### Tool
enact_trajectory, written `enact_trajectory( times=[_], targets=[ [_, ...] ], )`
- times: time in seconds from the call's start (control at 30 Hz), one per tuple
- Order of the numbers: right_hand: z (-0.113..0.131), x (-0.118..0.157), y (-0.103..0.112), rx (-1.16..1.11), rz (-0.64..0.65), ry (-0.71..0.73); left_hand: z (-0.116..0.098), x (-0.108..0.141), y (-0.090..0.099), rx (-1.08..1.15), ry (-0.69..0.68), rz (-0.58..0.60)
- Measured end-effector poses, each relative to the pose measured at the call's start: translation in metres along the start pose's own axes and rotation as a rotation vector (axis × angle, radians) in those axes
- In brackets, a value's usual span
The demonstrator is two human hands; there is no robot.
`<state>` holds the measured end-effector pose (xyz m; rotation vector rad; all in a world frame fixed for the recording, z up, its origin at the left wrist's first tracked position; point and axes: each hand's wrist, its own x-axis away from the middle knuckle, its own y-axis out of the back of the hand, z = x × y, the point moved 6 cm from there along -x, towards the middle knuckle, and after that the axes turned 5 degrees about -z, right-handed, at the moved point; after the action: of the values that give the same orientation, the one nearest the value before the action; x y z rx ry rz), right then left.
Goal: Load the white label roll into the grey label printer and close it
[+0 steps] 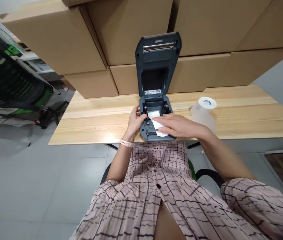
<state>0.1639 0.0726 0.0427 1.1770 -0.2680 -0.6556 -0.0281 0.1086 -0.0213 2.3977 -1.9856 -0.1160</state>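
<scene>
A dark grey label printer (156, 100) stands at the table's front edge with its lid (156, 63) raised. Inside lies a white strip of label paper (155, 124), running down to the printer's front. My left hand (134, 122) is closed around the printer's left side, its thumb over the inner edge and its other fingers partly hidden behind the wall. Across the paper from the right comes my right hand (174, 125), fingers stretched out and resting on the strip. The paper under those fingers is hidden.
A white roll of labels (207, 103) with a translucent sheet trailing from it stands right on the wooden table (93, 116). Stacked cardboard boxes (133, 30) line the back, close behind the raised lid. An office chair (13, 76) and another person's leg (8, 120) are at far left.
</scene>
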Motion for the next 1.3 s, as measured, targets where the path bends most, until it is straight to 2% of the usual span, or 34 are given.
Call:
enact_trajectory(
  times=[0.2, 0.4, 0.63, 1.3],
  targets=[
    [0.003, 0.019, -0.012, -0.065, -0.054, 0.119, 0.002, -0.001, -0.001, 0.005, 0.031, -0.015],
    [0.017, 0.019, -0.014, -0.092, -0.196, 0.033, -0.003, -0.002, -0.004, 0.028, 0.050, -0.031],
    [0.026, 0.026, -0.020, -0.061, -0.404, 0.008, -0.006, -0.003, -0.006, 0.006, 0.046, -0.033],
    [0.041, 0.041, -0.032, -0.052, -0.463, 0.041, -0.005, -0.004, -0.004, -0.028, 0.034, -0.055]
  ],
)
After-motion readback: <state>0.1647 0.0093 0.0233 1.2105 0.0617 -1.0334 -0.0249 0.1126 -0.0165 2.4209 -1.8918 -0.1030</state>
